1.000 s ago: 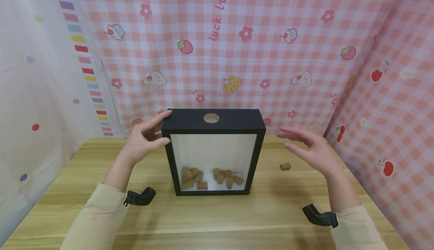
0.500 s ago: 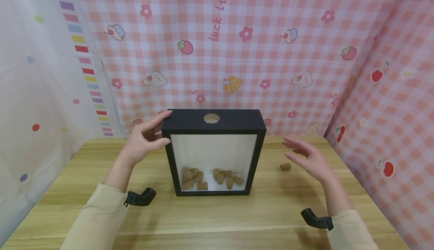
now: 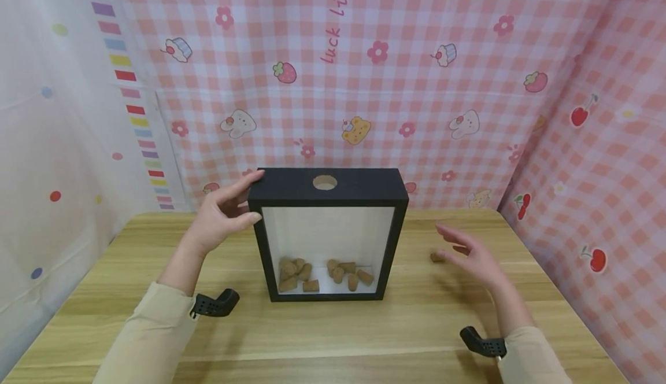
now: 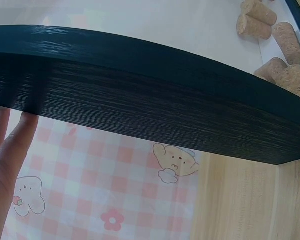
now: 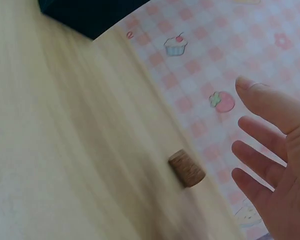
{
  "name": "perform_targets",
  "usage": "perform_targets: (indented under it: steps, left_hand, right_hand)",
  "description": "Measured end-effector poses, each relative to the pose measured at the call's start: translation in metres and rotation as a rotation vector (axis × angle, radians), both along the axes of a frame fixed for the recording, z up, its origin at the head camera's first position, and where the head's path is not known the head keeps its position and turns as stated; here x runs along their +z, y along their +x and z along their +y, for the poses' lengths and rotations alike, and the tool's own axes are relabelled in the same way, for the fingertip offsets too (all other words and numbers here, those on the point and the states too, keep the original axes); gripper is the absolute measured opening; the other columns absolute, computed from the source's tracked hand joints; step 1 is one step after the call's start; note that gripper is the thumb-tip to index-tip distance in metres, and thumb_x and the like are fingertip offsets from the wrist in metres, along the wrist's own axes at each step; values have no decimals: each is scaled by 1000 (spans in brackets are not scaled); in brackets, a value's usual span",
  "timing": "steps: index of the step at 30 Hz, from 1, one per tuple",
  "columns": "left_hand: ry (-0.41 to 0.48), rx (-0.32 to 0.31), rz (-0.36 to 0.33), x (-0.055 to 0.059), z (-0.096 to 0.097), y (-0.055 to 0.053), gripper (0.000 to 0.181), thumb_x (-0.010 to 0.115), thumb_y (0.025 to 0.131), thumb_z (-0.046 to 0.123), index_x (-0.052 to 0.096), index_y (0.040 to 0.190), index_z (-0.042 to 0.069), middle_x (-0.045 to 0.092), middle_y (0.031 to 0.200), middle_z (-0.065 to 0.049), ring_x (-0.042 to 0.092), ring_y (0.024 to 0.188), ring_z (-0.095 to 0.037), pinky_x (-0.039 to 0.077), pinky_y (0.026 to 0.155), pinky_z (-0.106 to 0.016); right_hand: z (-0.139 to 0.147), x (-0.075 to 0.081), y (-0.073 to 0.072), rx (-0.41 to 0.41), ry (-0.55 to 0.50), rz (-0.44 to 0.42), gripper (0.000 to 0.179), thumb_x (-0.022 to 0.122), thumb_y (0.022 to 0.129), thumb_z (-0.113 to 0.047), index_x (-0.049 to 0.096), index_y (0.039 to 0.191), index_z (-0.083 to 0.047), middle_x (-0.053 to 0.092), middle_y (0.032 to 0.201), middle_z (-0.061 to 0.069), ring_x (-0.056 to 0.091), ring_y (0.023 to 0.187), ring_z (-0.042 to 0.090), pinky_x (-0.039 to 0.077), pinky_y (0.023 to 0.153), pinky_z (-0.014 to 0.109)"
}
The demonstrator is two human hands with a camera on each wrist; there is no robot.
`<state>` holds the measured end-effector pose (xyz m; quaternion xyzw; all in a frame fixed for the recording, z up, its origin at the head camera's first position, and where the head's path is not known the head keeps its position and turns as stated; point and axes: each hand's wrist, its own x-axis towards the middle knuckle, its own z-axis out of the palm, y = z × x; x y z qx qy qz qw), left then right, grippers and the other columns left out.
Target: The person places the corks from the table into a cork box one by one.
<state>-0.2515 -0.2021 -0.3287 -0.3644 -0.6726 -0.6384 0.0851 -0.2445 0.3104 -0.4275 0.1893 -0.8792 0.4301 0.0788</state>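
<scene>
In the head view, a black box frame (image 3: 333, 192) with a clear front and a round hole (image 3: 325, 183) in its top stands upright on the table. Several corks (image 3: 310, 285) lie at its bottom in two loose groups. My left hand (image 3: 213, 219) holds its upper left corner, thumb at the front edge and fingers reaching the back edge; the left wrist view has two fingertips (image 4: 27, 122) against the black side. My right hand (image 3: 476, 261), fingers spread, hovers by a single cork (image 5: 186, 168) lying on the table. The thumb partly covers that cork in the head view.
The light wood table (image 3: 333, 338) ends at a pink checked cloth (image 3: 416, 95) hanging behind it. Another checked cloth (image 3: 598, 199) hangs along the right side, and a white dotted one (image 3: 62, 141) on the left. Each wrist wears a black mount (image 3: 217, 303).
My right hand has come down and slightly right, from beside the box's upper right to the loose cork. The left hand and the box have stayed put.
</scene>
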Motion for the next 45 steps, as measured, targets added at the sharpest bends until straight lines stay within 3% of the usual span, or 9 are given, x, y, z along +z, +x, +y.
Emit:
perform_targets:
  steps: [5,10,14,17,21,25,30,37,45]
  left_hand:
    - [-12,13,0,0,0,0,68,64,85,-17,49,147,6,55,142,2,57,123,-14,52,87,-24]
    - [-15,14,-4,0,0,1,69,65,85,-16,48,147,7,56,141,2,58,122,-15,53,86,-25]
    - [-13,14,-7,0,1,1,69,65,85,-15,48,148,7,58,139,2,60,120,-15,53,84,-25]
    - [-12,13,-6,0,1,1,69,66,85,-15,48,147,7,58,138,2,59,120,-15,53,84,-25]
    - [-1,5,-1,0,0,1,69,65,84,-16,48,147,6,59,138,2,58,121,-14,53,87,-26]
    - [4,1,1,0,0,1,69,65,84,-16,48,147,6,59,137,2,59,120,-15,53,86,-26]
    - [6,-3,0,0,0,1,69,65,84,-16,48,147,5,59,137,1,60,119,-15,53,84,-25]
    - [3,6,-3,1,0,1,68,65,84,-16,49,147,6,60,136,2,59,120,-14,53,87,-27]
    - [2,3,-3,1,0,0,68,65,84,-16,48,147,6,60,137,2,59,121,-15,52,89,-26]
  right_hand:
    - [3,-12,0,0,-3,-4,55,69,94,-10,50,143,1,49,143,24,48,125,46,39,100,61]
    - [6,-18,2,-13,-15,-79,57,68,95,-12,48,146,-2,43,148,23,45,128,47,40,101,61]
    - [9,-24,3,-6,-8,-88,58,68,94,-10,46,146,1,43,148,25,45,127,49,41,99,61]
    - [9,-30,2,38,-29,-61,57,67,94,-4,45,145,7,54,136,27,51,122,46,45,99,50]
    - [9,-37,0,96,-66,-26,54,66,93,0,45,141,13,64,117,29,60,114,33,44,97,22]
    - [8,-42,-2,95,-56,-19,53,66,93,0,46,140,13,64,117,28,59,115,34,38,96,13]
    - [8,-44,-3,58,-27,-51,52,65,94,0,48,142,9,65,121,24,57,117,42,39,97,15]
    - [8,-48,-4,-80,67,-29,43,68,93,-5,60,135,1,61,126,19,55,117,37,40,94,16]
    - [6,-50,-3,-157,148,23,30,68,93,-3,70,123,-3,64,121,17,57,113,36,46,94,49]
